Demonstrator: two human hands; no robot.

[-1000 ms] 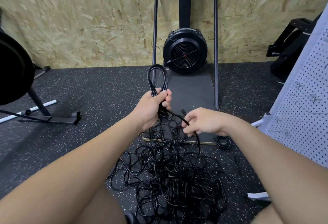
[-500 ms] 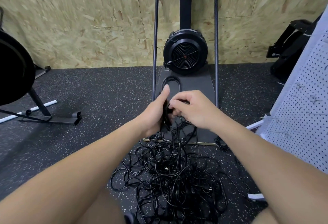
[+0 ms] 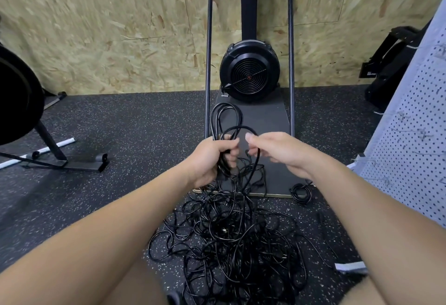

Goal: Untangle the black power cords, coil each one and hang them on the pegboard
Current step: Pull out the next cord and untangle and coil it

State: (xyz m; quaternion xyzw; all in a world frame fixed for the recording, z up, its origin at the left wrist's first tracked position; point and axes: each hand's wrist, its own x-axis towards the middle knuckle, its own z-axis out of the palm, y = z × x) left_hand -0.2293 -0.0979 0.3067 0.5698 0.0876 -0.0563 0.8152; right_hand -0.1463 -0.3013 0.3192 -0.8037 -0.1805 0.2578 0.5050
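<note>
- Your left hand grips a bundle of cord loops; fingers curled round it, loops sticking up toward 12 o'clock.
- Your right hand pinches one strand just at 3 o'clock of the left; that strand arcs across to the bundle.
- Cord pile lies tangled on the floor at 6 o'clock of both hands, strands rising to them.
- Small coil on the floor at 4 o'clock of the right hand.
- Pegboard leans at the 3 o'clock edge.
- Fan machine at 12 o'clock by the wall.
</note>
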